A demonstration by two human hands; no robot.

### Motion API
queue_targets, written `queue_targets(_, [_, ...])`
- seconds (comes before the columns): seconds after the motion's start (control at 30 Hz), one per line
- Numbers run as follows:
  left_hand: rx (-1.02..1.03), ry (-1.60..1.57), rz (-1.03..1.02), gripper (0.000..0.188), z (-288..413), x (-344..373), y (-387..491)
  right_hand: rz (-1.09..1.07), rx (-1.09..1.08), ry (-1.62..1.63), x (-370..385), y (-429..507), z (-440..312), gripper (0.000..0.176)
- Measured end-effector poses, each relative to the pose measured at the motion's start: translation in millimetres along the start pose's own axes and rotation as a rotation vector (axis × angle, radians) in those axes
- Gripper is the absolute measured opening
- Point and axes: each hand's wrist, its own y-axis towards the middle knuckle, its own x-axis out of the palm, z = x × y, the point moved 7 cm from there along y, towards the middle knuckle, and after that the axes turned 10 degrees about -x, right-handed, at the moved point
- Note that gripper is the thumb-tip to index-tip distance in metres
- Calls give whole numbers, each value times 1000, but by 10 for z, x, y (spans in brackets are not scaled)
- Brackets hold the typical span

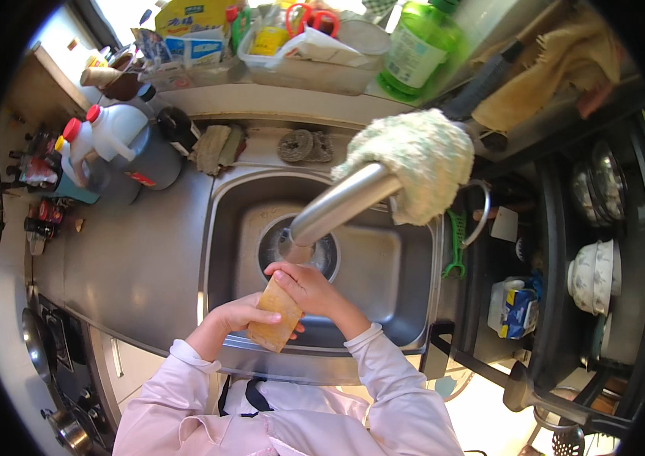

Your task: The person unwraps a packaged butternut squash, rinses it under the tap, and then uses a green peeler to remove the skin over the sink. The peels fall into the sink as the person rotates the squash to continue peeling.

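Note:
Both hands hold a flat yellowish-brown block (274, 314) over the front part of the stainless steel sink (371, 251). Its material is hard to make out. My left hand (241, 312) grips the lower left side, with the thumb across its face and fingertips showing at the far edge. At its upper end, my right hand (308, 288) wraps the top corner. Just beyond the hands, the metal faucet spout (345, 202) points down over the round drain (327, 263). A pale green towel (413, 162) is draped over the faucet's base.
Large plastic jugs (123, 139) and a dark bottle (177, 128) stand on the steel counter (140, 245) at left. Scouring pads (304, 146) lie behind the sink. At right are a green peeler (456, 245) and a black rack with bowls (593, 276). Pans (37, 345) sit lower left.

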Motion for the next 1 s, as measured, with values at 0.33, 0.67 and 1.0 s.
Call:
queue_targets(0.33, [95, -229, 14, 57, -119, -123, 252, -148, 428, -886, -810, -968, 1054, 42])
queue_targets(0.67, [211, -542, 310, 44, -419, -727, -8, -32, 515, -747, -1007, -1231, 902, 44])
queue_targets(1.0, [247, -736, 194, 45, -223, -618, -319, 135, 459, -944, -1162, -1127, 608, 71])
